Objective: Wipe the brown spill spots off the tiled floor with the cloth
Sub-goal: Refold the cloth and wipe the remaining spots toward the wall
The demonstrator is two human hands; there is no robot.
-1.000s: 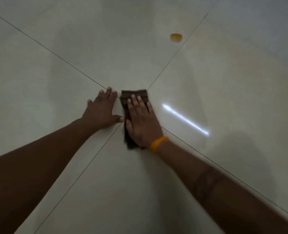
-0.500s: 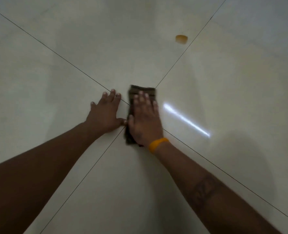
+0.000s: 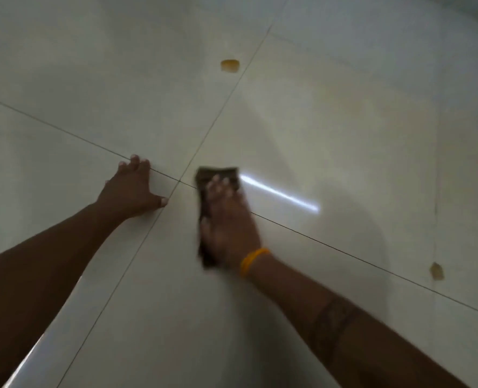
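On the pale tiled floor (image 3: 330, 135), near where four tiles meet, right hand (image 3: 229, 222) lies flat on a dark brown folded cloth (image 3: 218, 175). Fingers (image 3: 218, 186) straight and together, palm down, pressing the cloth to the floor; not curled round it. Hand is a bit blurred. Cloth's far edge sticks out past the fingertips, its left edge shows along the thumb side, near end tucked under the heel of the hand. Cloth sits just right of the grout cross, on the diagonal grout line (image 3: 344, 250) running down to the right. Yellow band (image 3: 251, 260) on the right wrist; dark mark on the right forearm, too blurred to read.

Left hand (image 3: 132, 191) is flat on the floor just left of the grout cross, fingers spread and straight, thumb out toward the cloth, holding nothing. Clear gap of bare tile between left thumb and cloth.

Two brown spill spots visible. One spill spot (image 3: 230, 65) far ahead, beside the grout line running away from the cross, well apart from the cloth. Second spot (image 3: 436, 271) far right, near the diagonal grout line, also well apart from the cloth. Bright streak of reflected light (image 3: 279, 196) on the tile just right of the cloth.
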